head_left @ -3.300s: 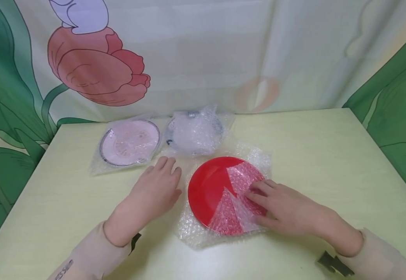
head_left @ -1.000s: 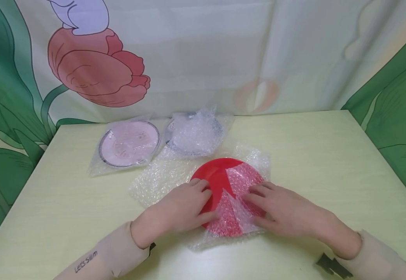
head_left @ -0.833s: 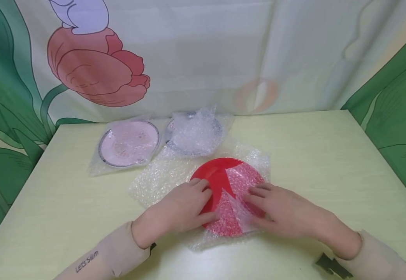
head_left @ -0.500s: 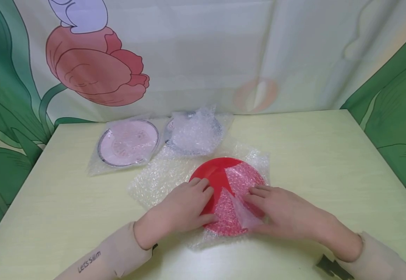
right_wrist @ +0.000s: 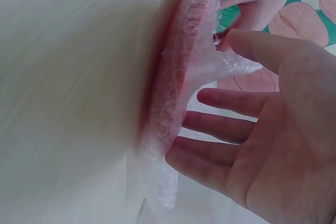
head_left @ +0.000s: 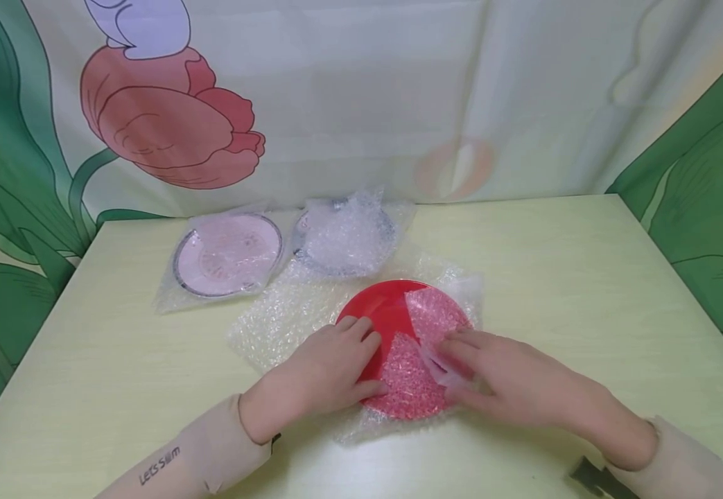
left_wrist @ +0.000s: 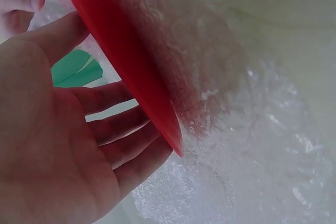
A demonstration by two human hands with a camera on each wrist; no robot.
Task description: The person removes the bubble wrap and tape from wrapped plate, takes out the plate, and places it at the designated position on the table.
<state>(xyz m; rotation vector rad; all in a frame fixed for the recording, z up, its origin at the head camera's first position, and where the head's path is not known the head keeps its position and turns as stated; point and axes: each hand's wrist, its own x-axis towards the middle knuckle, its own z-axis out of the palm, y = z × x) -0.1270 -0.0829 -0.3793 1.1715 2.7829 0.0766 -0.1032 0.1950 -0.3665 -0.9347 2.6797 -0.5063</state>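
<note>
A red plate lies on a sheet of bubble wrap, its right and front parts covered by folded-over wrap. My left hand rests on the plate's left side. In the left wrist view its nearly straight fingers touch the red plate. My right hand is at the right side, fingers touching the folded wrap. In the right wrist view the thumb and fingers are spread apart beside the wrapped edge, and a loose flap of wrap stands up near the thumb.
Behind the red plate stand two wrapped dishes: a pink plate with a dark rim at left and a blue-patterned dish beside it. They lie on a pale table. A printed curtain hangs behind its back edge.
My left hand has come from beside the plate onto its left side, uncovering wrap at the left. The right hand has stayed at the right, and the folded flap there has shifted slightly right.
</note>
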